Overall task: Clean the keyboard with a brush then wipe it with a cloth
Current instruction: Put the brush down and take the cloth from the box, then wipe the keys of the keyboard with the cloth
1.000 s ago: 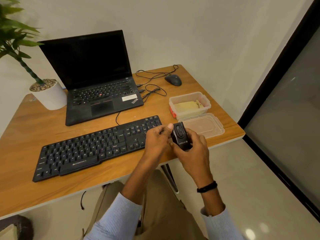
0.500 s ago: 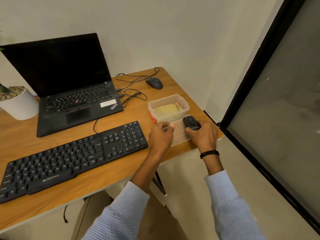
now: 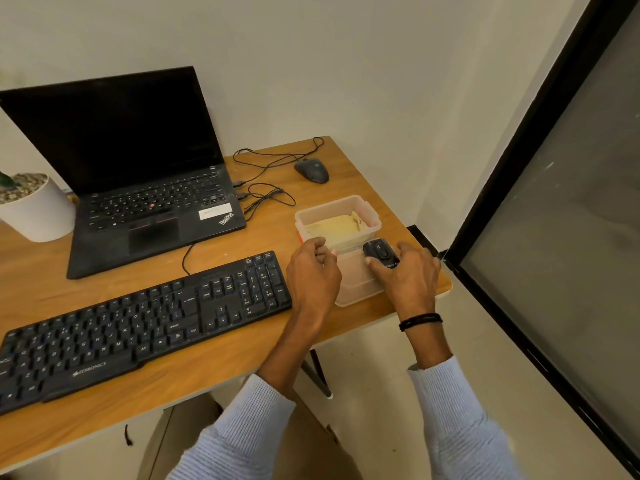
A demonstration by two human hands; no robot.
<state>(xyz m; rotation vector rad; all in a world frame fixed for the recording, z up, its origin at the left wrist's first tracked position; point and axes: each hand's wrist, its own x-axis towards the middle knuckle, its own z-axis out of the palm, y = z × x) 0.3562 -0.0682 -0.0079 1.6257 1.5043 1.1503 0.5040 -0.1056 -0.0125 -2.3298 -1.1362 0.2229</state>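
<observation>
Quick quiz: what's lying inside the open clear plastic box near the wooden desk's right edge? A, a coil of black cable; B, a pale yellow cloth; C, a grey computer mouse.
B: a pale yellow cloth lies in the clear plastic box, while the grey computer mouse sits on the wooden desk behind it.

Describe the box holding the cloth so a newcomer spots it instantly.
On the wooden desk, look right of the black keyboard. The clear plastic box sits just beyond a flat clear lid. Unlike the lid, it is deep and holds a yellow cloth.
</observation>
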